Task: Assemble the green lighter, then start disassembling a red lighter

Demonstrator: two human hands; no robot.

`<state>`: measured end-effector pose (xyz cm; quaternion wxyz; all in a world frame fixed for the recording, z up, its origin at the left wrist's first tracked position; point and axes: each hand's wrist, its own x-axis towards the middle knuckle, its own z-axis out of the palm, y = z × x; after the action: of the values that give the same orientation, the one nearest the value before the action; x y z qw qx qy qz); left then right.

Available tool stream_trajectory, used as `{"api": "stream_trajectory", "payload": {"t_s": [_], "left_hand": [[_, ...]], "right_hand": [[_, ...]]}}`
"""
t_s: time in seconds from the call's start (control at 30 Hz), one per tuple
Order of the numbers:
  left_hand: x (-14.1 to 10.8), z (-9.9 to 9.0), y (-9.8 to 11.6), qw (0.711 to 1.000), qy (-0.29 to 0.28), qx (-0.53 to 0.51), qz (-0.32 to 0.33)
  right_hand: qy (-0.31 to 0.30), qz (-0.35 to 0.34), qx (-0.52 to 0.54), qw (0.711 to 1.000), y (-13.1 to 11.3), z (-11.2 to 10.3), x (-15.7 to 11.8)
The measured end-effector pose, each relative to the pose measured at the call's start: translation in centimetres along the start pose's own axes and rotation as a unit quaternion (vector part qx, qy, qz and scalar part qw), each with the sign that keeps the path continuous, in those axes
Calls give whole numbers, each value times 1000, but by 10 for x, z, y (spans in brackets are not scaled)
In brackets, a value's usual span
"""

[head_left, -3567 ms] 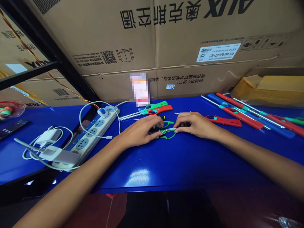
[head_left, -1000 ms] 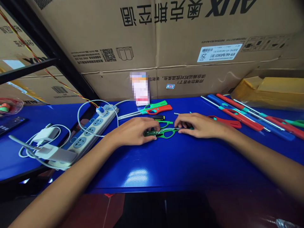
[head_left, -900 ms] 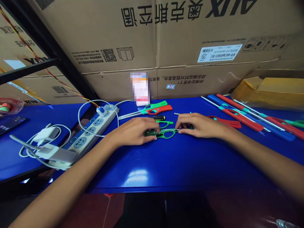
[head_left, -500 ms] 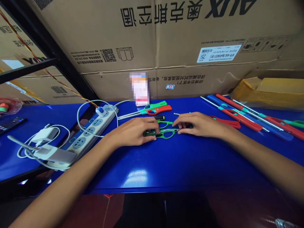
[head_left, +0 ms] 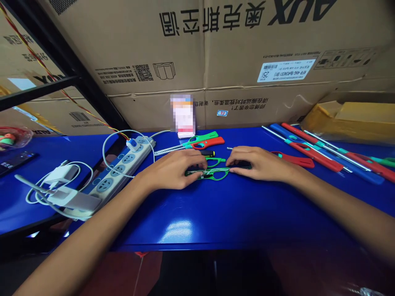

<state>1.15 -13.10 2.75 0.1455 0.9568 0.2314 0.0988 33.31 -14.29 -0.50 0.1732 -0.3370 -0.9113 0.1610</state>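
Note:
Under the fingers of my left hand (head_left: pixel 175 169) is the handle end of an opened green utility lighter (head_left: pixel 221 176), with white wires and a dark translucent part inside. The hand is closed around it. My right hand (head_left: pixel 257 163) pinches the lighter's other end, around the wires by the trigger loop; its fingertips cover the exact spot. Just behind lies another green lighter shell piece (head_left: pixel 219 160), partly hidden by my left hand. A black-and-yellow handle (head_left: pixel 210 153) shows past my left fingers. A red lighter shell (head_left: pixel 296 160) rests beyond my right hand.
Behind my hands lie a green lighter (head_left: pixel 210 135) and a red lighter (head_left: pixel 214 142). Several long lighters, including a red one (head_left: pixel 327 158), lie at the right before a yellow-brown box (head_left: pixel 354 121). A power strip (head_left: pixel 119 169) with cables stands left. A large carton (head_left: pixel 222 49) forms the back.
My right fingers have shifted slightly at the lighter's trigger end. My left hand stays nearly still on the handle. The whole view has drifted a little.

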Motion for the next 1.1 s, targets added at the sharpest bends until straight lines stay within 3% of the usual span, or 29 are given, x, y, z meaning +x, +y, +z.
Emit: {"api": "stream_trajectory", "payload": {"t_s": [0.2,0.37,0.57,1.1], "left_hand": [[-1,-1,-1,1000,-3,5,-12],[0,3,-5,1000,-13,-2,-4],[1,6,-6,1000,-15,-22,-13],[2,7,-7,999,-8,-30,-8]], "right_hand": [[38,-40,-19,998,-2,8,0],[50,-69,-18,996,-17,15,3],[27,-90,-8,996,-30,26,3],[14,-91,1,996,-28,28,7]]}}
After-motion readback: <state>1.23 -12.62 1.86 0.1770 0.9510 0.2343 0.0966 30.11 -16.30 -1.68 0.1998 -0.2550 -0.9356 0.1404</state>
